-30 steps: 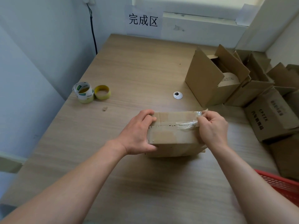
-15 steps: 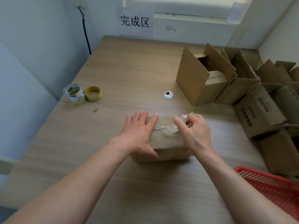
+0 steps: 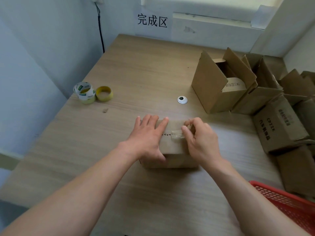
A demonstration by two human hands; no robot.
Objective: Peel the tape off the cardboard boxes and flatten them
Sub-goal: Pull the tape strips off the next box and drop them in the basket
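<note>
1. Single view: head-worn, wide-angle, sited above the near edge of the surface [image 3: 136, 74], pitched forward and down.
2. Faces the far wall; paper sign [image 3: 152, 21] sits top centre.
3. Close range: both forearms enter from the bottom edge; left hand [image 3: 146, 138] and right hand [image 3: 201, 140] meet mid-frame on the box [image 3: 172, 147].
4. Near enough that the crumpled tape [image 3: 177, 137] at the right hand's fingers reads clearly.
5. Left wall fills the left margin; red basket [image 3: 289, 201] clipped at lower right.

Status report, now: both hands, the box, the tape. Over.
Left hand flat on box top, pressing down. Right hand pinching clear tape, partly peeled. Nothing in the way.
</note>
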